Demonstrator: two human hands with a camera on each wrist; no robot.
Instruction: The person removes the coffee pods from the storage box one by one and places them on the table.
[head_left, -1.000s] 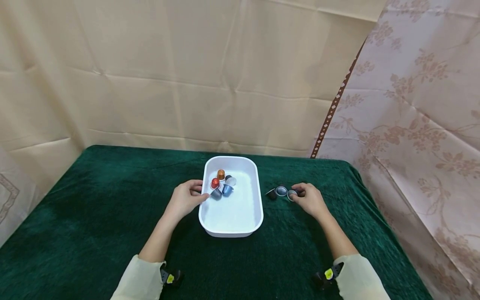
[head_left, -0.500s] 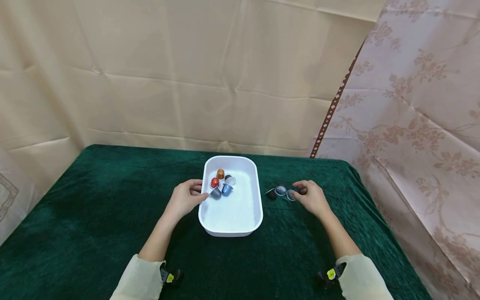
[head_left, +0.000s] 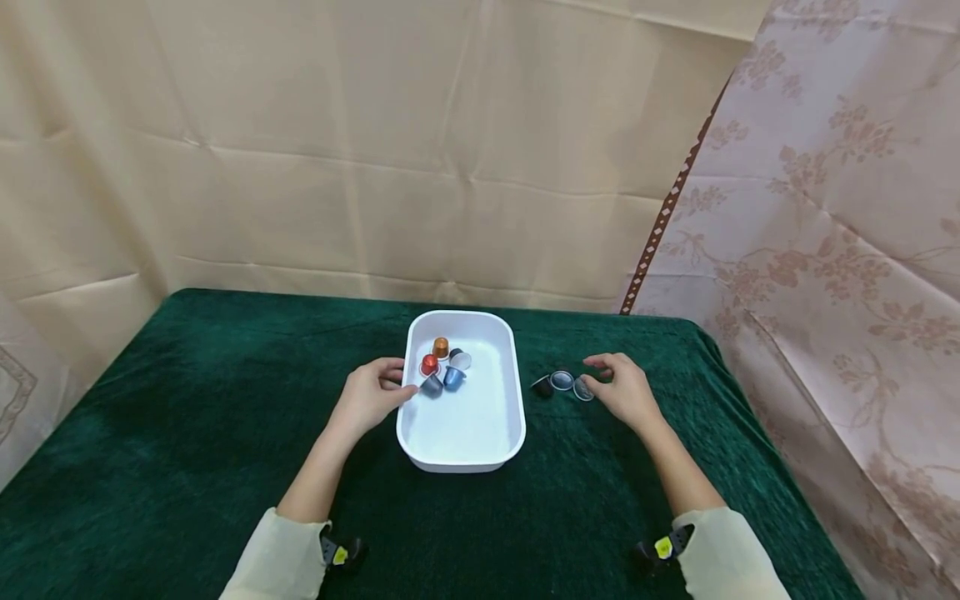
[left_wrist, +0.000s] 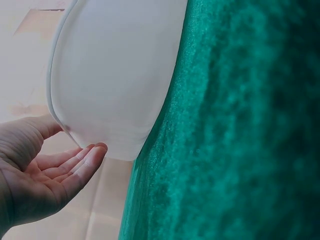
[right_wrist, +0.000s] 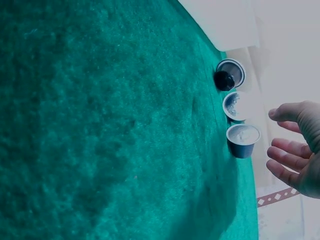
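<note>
White tray (head_left: 468, 429) holds what look like five pods (head_left: 453, 379); three more pods (head_left: 562, 381) sit right of it, so gathering seems past halfway. Left hand (head_left: 372, 390) grips the tray's left rim; right hand (head_left: 624, 390), fingers parted and empty, is beside the farthest pod (right_wrist: 241, 150).

Head: above the desk (head_left: 225, 433), facing forward-down
Left wrist: close, tilted sideways
Right wrist: likewise
All three share: white tray (head_left: 465, 425)

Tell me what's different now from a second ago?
The right hand has shifted slightly upward in the head view, its thumb and forefinger wider apart; it seems to have let go of the nearest pod. The left hand still holds the white tray; the tray and all the pods stayed put.
</note>
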